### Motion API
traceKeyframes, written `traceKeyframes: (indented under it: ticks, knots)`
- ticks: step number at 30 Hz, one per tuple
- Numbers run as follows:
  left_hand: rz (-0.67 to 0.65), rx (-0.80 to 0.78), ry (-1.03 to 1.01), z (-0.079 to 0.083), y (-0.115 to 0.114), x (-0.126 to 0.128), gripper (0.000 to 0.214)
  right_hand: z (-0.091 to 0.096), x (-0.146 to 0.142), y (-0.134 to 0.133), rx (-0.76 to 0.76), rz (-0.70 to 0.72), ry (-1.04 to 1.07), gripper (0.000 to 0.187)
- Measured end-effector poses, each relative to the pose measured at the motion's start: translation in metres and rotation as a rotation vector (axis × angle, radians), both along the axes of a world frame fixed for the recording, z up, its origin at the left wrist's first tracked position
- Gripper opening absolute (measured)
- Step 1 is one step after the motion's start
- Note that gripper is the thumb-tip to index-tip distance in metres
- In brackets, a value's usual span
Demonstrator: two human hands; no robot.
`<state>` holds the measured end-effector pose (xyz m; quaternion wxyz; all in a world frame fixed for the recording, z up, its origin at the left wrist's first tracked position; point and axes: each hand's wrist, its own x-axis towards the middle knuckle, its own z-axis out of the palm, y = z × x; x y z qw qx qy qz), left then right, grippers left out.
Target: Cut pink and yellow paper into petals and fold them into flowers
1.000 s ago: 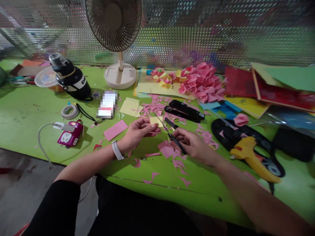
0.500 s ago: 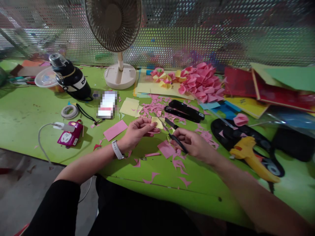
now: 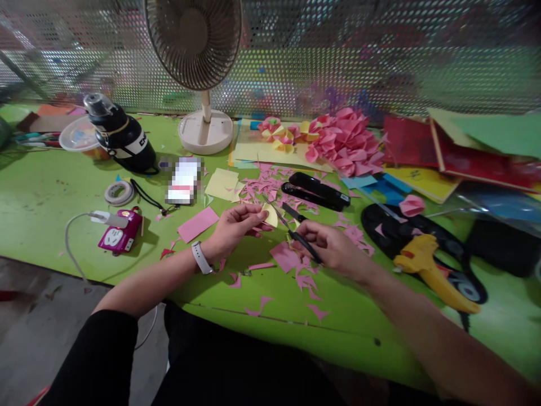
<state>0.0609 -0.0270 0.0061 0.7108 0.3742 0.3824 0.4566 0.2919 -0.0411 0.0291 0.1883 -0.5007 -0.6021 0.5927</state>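
Note:
My left hand [image 3: 237, 225] pinches a small yellow piece of paper [image 3: 270, 215], which has a rounded edge on its right side. In my right hand [image 3: 323, 245] is a pair of black-handled scissors [image 3: 305, 246], its blades apart and beside the paper's curved edge. Below the blades lies a pink paper square [image 3: 286, 256], with pink offcuts [image 3: 306, 282] scattered about it. A folded pink paper [image 3: 198, 224] rests left of my left hand, and yellow paper squares [image 3: 222, 184] lie beyond it.
A black stapler [image 3: 316, 192] lies behind the scissors. Pink paper petals [image 3: 349, 141] are heaped at the back. A yellow glue gun [image 3: 437, 276] lies to the right. On the left are a phone [image 3: 183, 180], a tape roll [image 3: 119, 193], a bottle [image 3: 124, 135] and a fan [image 3: 205, 132].
The yellow paper has gone from a squarish shape to one with a rounded right edge. My hands have stayed in nearly the same place.

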Motion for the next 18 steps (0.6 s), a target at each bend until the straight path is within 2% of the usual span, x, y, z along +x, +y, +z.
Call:
traceKeyframes:
  ticks: [13,18]
  knots:
    - [-0.045,-0.037,-0.017,0.0033,0.0039,-0.0047,0.036,0.0004,0.0027,0.0011,0.011,0.015,-0.009,0.04]
    - [-0.074,-0.031,-0.019,0.003,0.0059,-0.0068,0.035,0.0008,0.0034,0.0006,0.001,0.011,-0.01,0.044]
